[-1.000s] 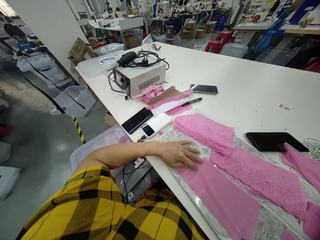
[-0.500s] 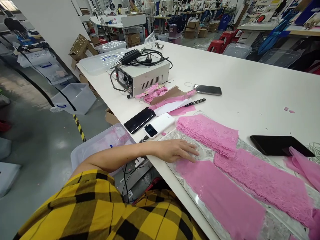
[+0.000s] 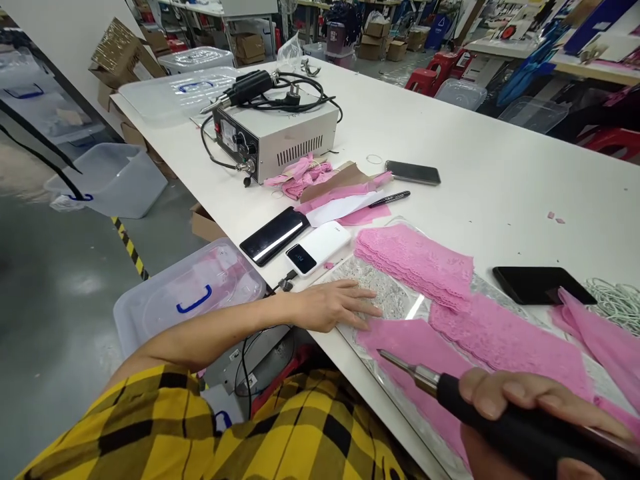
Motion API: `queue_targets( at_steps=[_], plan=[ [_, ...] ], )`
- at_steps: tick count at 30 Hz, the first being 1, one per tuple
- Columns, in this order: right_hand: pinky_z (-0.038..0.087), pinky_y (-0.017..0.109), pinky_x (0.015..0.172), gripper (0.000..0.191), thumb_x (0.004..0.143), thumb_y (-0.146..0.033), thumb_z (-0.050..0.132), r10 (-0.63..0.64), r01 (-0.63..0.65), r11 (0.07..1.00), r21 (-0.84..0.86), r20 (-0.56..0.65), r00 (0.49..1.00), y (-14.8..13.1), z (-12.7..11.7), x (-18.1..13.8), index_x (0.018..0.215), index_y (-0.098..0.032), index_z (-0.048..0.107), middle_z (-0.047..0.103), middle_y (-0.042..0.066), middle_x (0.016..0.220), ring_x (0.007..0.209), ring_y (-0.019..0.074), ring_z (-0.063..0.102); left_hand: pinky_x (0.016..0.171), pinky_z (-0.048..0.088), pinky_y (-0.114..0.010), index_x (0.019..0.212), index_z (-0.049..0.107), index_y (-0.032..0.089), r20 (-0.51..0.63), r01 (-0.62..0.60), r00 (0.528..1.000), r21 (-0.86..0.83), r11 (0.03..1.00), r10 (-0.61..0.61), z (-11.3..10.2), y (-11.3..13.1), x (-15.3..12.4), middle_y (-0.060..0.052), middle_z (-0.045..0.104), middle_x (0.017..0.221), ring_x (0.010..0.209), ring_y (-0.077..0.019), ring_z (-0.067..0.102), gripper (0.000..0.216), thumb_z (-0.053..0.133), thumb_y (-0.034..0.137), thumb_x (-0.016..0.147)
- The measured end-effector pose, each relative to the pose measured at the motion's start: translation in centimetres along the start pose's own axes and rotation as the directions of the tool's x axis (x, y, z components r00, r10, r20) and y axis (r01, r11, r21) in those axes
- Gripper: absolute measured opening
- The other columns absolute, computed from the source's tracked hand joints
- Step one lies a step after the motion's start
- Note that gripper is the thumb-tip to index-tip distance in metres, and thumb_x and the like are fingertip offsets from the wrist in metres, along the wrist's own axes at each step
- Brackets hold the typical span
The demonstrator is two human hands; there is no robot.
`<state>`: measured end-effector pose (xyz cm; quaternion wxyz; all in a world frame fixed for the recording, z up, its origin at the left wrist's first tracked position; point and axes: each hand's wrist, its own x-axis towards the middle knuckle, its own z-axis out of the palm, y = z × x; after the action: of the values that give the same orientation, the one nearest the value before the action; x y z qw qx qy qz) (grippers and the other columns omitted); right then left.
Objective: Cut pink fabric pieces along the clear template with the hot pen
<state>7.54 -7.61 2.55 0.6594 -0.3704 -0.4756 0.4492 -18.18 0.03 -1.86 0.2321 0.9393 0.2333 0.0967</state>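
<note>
My left hand [image 3: 333, 307] lies flat with fingers spread on a grey-patterned, glossy surface [image 3: 383, 287], its fingertips at the upper left edge of a pink fabric piece [image 3: 420, 340]. In my right hand [image 3: 530, 400] at the lower right is an ultrasonic cutter [image 3: 480, 407], a black handpiece with a pointed metal tip. Its tip hovers over or near the fabric piece; whether it touches cannot be made out. Beyond lie a stack of pink lace [image 3: 415, 263] and a longer lace strip [image 3: 510, 337]. The right hand hides part of the fabric.
A grey control box [image 3: 295, 143] with a similar black handpiece [image 3: 250, 87] on top stands at the back. Phones [image 3: 275, 235], a white power bank [image 3: 320, 247], a pen [image 3: 390, 199] and pink scraps [image 3: 305, 177] lie nearby. A plastic bin [image 3: 165, 287] stands beside the table.
My right hand has come into view from the lower right, holding the ultrasonic cutter. The left hand stays at the fabric's edge, shifted slightly. The view has tilted down a little.
</note>
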Motion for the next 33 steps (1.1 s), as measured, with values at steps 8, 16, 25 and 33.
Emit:
queue_targets(
  at_steps=[8, 16, 25, 33],
  plan=[
    [0.048, 0.036, 0.059, 0.02, 0.078, -0.032, 0.062, -0.076, 0.075, 0.997, 0.013, 0.052, 0.996, 0.9, 2.6, 0.9, 0.093, -0.019, 0.061, 0.055, 0.001, 0.081, 0.062, 0.0143, 0.053, 0.122, 0.022, -0.043, 0.118, 0.069, 0.025, -0.063, -0.037, 0.997, -0.001, 0.999, 0.037, 0.6, -0.5, -0.2, 0.0, 0.05, 0.146, 0.147, -0.0218, 0.029, 0.055, 0.045, -0.005, 0.08],
    [0.047, 0.036, 0.058, 0.017, 0.08, -0.028, 0.062, -0.098, 0.093, 0.995, 0.044, 0.114, 0.989, 1.2, 2.9, 1.2, 0.095, -0.02, 0.062, 0.055, 0.0, 0.081, 0.062, 0.014, 0.053, 0.121, 0.025, -0.043, 0.116, 0.07, 0.026, -0.08, -0.052, 0.995, -0.008, 0.999, 0.051, 0.4, -0.3, -0.2, -0.001, 0.052, 0.144, 0.145, -0.0225, 0.033, 0.052, 0.048, -0.004, 0.08],
    [0.046, 0.037, 0.057, 0.015, 0.083, -0.027, 0.057, -0.104, 0.101, 0.995, 0.025, 0.155, 0.982, 1.2, 3.3, 1.4, 0.095, -0.021, 0.063, 0.055, 0.0, 0.081, 0.06, 0.0144, 0.052, 0.121, 0.023, -0.043, 0.118, 0.069, 0.026, -0.049, -0.057, 0.997, 0.042, 0.997, 0.059, 0.6, -0.3, -0.1, 0.0, 0.049, 0.147, 0.147, -0.0226, 0.028, 0.051, 0.047, -0.002, 0.081],
    [0.05, 0.035, 0.06, 0.015, 0.082, -0.028, 0.057, -0.102, 0.102, 0.995, 0.004, 0.132, 0.986, 1.3, 3.6, 1.3, 0.095, -0.022, 0.062, 0.054, -0.001, 0.08, 0.06, 0.0136, 0.052, 0.121, 0.025, -0.042, 0.116, 0.07, 0.027, -0.076, -0.077, 0.994, 0.067, 0.995, 0.082, 0.6, -0.3, -0.2, 0.0, 0.049, 0.147, 0.146, -0.0229, 0.03, 0.048, 0.049, -0.001, 0.082]
  ],
)
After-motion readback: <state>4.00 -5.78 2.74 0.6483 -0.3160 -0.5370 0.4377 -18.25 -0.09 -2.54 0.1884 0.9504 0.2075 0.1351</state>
